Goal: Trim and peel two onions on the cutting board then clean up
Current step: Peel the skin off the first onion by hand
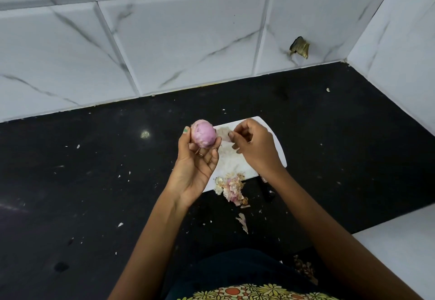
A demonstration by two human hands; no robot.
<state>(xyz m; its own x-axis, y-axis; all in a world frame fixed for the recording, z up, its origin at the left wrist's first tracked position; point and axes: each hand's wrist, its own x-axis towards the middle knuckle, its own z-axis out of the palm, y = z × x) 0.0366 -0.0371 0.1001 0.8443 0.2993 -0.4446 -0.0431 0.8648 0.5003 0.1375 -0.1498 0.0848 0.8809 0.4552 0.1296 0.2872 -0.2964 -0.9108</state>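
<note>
My left hand holds a pink, mostly peeled onion at its fingertips, lifted above the left edge of the white cutting board. My right hand hovers just right of the onion over the board, fingers curled, thumb and forefinger pinched together, possibly on a thin bit of skin. A pile of onion peels lies at the board's near edge. A dark knife handle shows partly under my right wrist. A second onion is not visible.
The black countertop is speckled with small peel scraps; one larger peel lies near me. White marble-tiled walls stand behind and to the right. A white surface sits at the right near edge.
</note>
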